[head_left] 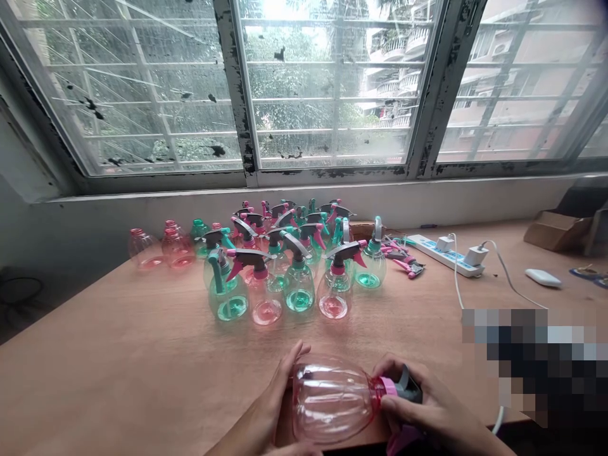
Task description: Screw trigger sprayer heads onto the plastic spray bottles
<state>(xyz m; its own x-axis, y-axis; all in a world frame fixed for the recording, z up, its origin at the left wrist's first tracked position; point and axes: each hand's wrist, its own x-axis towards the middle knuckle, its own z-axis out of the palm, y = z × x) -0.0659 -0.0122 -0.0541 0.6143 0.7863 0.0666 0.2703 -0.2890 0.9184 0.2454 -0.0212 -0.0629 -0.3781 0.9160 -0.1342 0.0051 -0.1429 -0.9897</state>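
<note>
A clear pink spray bottle [330, 402] lies on its side at the near edge of the wooden table [118, 354]. My left hand [273, 405] wraps round the bottle's base from the left. My right hand [427, 405] grips the pink collar and grey spray head [403, 383] at the bottle's neck. Beyond them, in the middle of the table, stands a cluster of several assembled pink and green spray bottles [285, 266] with grey, pink and green triggers.
Three capless bottles [164, 247] sit at the far left of the cluster. Loose spray heads [403, 259] lie to its right, beside a white power strip [446, 253] with plugs and a cable. A cardboard box [553, 231] and a small white device [543, 277] are at the far right.
</note>
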